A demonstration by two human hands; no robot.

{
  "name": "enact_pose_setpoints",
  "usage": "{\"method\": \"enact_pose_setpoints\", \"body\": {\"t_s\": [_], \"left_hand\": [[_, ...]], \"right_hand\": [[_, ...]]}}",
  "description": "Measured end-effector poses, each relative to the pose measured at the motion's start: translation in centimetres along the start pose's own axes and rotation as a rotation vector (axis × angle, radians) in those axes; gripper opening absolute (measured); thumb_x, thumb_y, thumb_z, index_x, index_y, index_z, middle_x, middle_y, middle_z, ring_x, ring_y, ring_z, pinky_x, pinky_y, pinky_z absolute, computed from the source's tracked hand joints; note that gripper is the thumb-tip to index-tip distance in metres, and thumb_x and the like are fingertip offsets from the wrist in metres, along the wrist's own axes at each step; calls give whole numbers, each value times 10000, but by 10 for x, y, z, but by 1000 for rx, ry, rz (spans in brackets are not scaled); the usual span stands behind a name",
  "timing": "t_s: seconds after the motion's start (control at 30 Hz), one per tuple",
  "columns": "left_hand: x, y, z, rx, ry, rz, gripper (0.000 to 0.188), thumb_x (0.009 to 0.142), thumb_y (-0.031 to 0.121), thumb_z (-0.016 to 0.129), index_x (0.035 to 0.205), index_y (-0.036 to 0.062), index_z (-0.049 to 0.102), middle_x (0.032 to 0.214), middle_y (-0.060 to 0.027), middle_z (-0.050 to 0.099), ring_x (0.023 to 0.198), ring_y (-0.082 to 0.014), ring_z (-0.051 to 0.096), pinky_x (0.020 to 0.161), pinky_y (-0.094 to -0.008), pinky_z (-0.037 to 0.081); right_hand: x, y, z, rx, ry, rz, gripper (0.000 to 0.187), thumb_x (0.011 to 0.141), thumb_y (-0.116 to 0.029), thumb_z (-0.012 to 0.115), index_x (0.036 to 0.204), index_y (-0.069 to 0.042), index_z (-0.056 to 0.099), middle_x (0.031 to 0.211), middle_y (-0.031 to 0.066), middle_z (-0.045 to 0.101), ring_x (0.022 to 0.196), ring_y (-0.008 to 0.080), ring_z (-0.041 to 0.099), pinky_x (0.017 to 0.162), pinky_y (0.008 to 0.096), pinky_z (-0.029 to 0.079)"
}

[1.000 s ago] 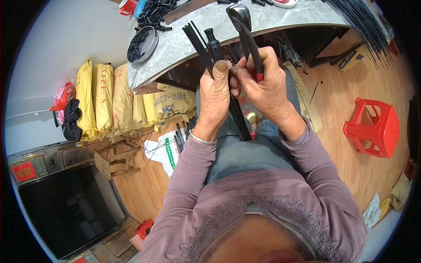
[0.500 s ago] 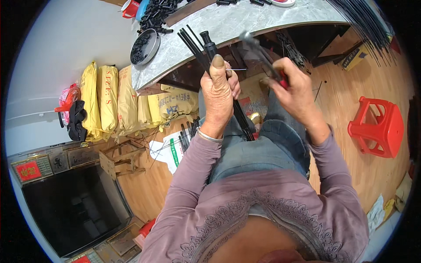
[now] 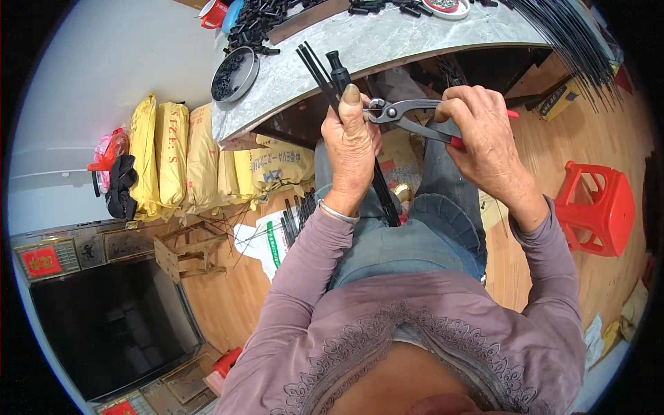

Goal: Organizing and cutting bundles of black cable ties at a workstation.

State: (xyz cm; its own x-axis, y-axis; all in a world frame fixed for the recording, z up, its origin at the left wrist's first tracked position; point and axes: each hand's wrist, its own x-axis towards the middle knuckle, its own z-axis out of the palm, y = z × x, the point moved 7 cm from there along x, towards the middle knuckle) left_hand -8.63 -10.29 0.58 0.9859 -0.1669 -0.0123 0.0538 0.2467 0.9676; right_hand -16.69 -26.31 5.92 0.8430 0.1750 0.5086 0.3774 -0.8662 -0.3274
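Note:
My left hand (image 3: pixel 348 149) is closed round a bundle of thin black rods (image 3: pixel 315 75), its thumb pointing up along them. A black tubular fitting (image 3: pixel 337 70) with a flared end sticks up beside the rods from the same grip. The rods' lower ends (image 3: pixel 384 194) reach down between my thighs. In my right hand (image 3: pixel 490 138) are grey pincers (image 3: pixel 393 112) with red handle grips, the handles spread apart. Their jaws meet the fingertips of my left hand next to the bundle; what lies between the jaws is too small to make out.
Ahead, a grey marbled table (image 3: pixel 290 86) carries a round metal bowl (image 3: pixel 242 63) of small black parts, a pile of black fittings (image 3: pixel 252 28) and long black rods (image 3: pixel 567 41). Yellow sacks (image 3: pixel 173 152) line the left wall. A red stool (image 3: pixel 609 207) stands at right.
The pincers, blurred and held away half a second ago, have turned with their jaws against my left fingers. A thin wire end that showed there is no longer visible. My right hand has moved right.

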Motion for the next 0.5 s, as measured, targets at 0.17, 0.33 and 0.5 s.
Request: {"method": "enact_pose_setpoints", "body": {"t_s": [0.17, 0.33, 0.5], "left_hand": [[-1, 0, -1, 2, -9, -14, 494, 895, 575, 539, 858, 84, 505, 536, 54, 391, 397, -33, 351, 362, -212, 267], [-3, -1, -4, 38, -54, -25, 501, 914, 577, 501, 937, 77, 499, 548, 38, 355, 429, -64, 339, 398, -233, 273], [-2, -1, -3, 35, -58, -21, 506, 920, 578, 487, 927, 72, 504, 536, 40, 356, 426, -60, 343, 396, -225, 271]], "right_hand": [[4, -3, -3, -76, 4, -39, 492, 531, 67, 698, 968, -83, 529, 1045, 77, 521, 977, 280, 501, 866, 391, 360], [6, -3, 1, -116, -57, -47, 429, 583, 61, 677, 966, -75, 537, 1007, 75, 543, 941, 270, 527, 811, 361, 392], [-5, 2, 10, 126, -67, -32, 318, 671, 49, 662, 942, -62, 538, 890, 91, 592, 818, 294, 600, 646, 347, 443]]}}
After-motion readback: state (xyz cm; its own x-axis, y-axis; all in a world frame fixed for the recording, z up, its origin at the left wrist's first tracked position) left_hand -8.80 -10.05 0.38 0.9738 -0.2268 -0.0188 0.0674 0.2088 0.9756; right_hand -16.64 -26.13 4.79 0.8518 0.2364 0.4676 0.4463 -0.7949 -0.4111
